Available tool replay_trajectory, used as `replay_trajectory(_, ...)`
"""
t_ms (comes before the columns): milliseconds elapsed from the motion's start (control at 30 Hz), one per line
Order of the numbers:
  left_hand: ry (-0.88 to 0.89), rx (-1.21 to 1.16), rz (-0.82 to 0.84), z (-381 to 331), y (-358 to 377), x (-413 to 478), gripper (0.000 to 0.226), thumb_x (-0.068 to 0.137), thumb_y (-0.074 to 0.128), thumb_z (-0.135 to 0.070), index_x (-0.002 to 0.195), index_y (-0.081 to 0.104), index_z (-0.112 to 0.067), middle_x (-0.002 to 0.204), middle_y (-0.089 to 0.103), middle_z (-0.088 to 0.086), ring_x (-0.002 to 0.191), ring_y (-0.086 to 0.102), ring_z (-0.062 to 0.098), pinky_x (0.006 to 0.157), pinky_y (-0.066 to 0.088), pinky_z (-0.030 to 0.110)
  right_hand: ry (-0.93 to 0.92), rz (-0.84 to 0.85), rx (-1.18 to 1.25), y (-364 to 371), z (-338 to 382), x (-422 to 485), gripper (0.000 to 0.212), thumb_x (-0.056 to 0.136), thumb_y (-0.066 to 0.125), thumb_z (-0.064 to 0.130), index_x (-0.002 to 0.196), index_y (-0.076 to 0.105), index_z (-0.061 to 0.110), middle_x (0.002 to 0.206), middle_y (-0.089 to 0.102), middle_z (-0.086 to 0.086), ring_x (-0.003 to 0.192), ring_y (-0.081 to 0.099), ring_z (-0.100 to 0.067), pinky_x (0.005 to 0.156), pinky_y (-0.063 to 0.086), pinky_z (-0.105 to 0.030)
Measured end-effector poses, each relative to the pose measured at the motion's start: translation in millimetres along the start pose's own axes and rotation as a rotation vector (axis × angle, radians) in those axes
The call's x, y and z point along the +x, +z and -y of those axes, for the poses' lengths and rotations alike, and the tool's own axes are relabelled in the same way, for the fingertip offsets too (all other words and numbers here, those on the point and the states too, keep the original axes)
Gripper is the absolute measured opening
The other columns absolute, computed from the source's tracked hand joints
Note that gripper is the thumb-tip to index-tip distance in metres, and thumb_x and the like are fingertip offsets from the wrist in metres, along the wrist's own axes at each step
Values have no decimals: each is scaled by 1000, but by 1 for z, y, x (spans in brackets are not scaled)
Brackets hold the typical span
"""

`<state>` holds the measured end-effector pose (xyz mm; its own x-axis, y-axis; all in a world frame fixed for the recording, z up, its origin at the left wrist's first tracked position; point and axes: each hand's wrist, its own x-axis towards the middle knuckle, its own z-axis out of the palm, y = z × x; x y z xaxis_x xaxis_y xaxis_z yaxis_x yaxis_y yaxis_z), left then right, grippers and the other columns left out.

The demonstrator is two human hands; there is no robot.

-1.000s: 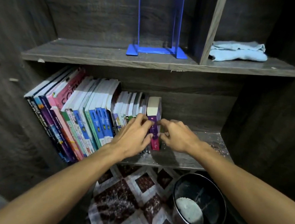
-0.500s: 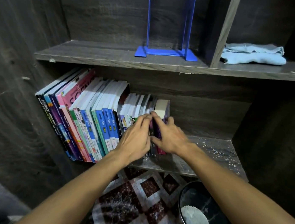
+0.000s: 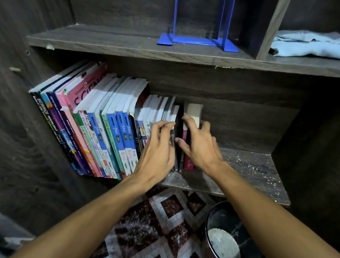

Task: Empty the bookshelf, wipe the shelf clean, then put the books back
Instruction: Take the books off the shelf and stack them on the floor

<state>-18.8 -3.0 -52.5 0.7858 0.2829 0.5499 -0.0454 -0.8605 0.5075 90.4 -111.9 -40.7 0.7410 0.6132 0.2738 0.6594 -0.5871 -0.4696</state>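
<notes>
Pinching the end books (image 3: 188,165) between curled fingers and thumb, the right hand (image 3: 201,147) has hold of them. They stand upright at the right end of the row (image 3: 104,133) on the lower shelf (image 3: 251,171). Beside it, the left hand (image 3: 157,151) lies bent-fingered against the neighbouring spines; I cannot tell whether it grips or only braces them. Both forearms reach forward and down, hands close together. If the right hand pulls carelessly, the row may slump into the gap, or a slim book may slide off towards the bin (image 3: 234,239) below.
</notes>
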Motion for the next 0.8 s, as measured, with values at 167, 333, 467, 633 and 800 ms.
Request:
replay_trajectory(167, -44, -8, 40, 0, 12, 1, 49, 97, 44, -7, 145, 34, -7, 125, 43, 6, 92, 49, 2, 91, 51, 22, -12, -7, 33, -2, -2, 0, 58, 98, 58, 22, 145, 26, 37, 123, 42, -15, 66, 52, -23, 66, 48, -35)
replay_trajectory(333, -180, -63, 54, -3, 29, -6, 54, 99, 45, -9, 151, 28, -11, 136, 43, 5, 102, 47, 1, 88, 36, 7, 22, -17, 67, -1, -4, 0, 53, 98, 59, 32, 141, 29, 39, 118, 43, -13, 89, 63, -40, 81, 52, -48)
replay_trajectory(467, -248, -116, -116, -10, 34, -14, 51, 96, 44, -2, 145, 33, -9, 136, 40, 6, 111, 50, 9, 102, 40, 24, 41, -58, 53, 1, -3, 1, 67, 88, 62, 62, 142, 32, 36, 124, 41, -14, 77, 60, -30, 77, 53, -44)
replay_trajectory(633, -305, -154, -164, -6, 29, -17, 46, 95, 44, 2, 139, 38, -9, 134, 42, 4, 117, 47, 6, 104, 38, 20, 50, -92, -24, 7, -1, 4, 79, 79, 73, 62, 140, 32, 34, 127, 39, -14, 78, 65, -33, 68, 54, -38)
replay_trajectory(800, -276, -89, -50, 2, 25, -22, 51, 99, 41, -6, 149, 32, -13, 138, 40, 1, 110, 46, -1, 93, 29, 5, 37, -112, -53, 8, -4, 6, 75, 83, 71, 59, 143, 34, 31, 126, 39, -15, 79, 67, -34, 63, 48, -32)
